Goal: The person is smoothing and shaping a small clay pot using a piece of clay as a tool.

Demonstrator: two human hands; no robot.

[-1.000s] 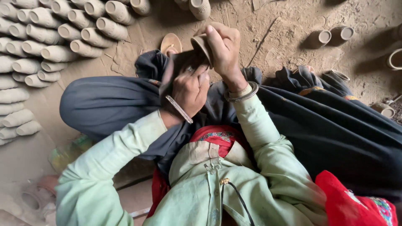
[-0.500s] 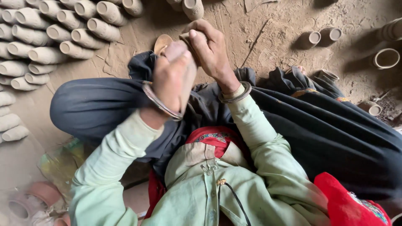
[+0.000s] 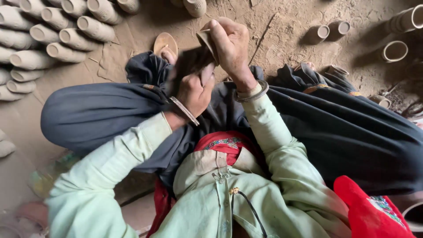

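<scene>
My right hand point(image 3: 230, 44) is shut around a small unfired clay cup point(image 3: 205, 39), held up above my lap. My left hand point(image 3: 194, 91) sits just below and left of it, gripping a dark flat tool point(image 3: 188, 63) that is motion-blurred, its upper end against or very near the cup. A metal bangle circles each wrist. Both hands hover over my dark trousers point(image 3: 110, 114); I sit on a dirt floor.
Rows of grey clay vessels point(image 3: 48, 33) lie on their sides at the upper left. Loose clay cups point(image 3: 324, 31) and rings point(image 3: 394, 50) stand on the dirt at the upper right. A sandal point(image 3: 165, 44) shows past my knee. Red cloth point(image 3: 370, 211) lies at the lower right.
My left hand swung up in front of the cup half a second ago and has come back down with the dark tool. The right hand kept the cup in about the same place.
</scene>
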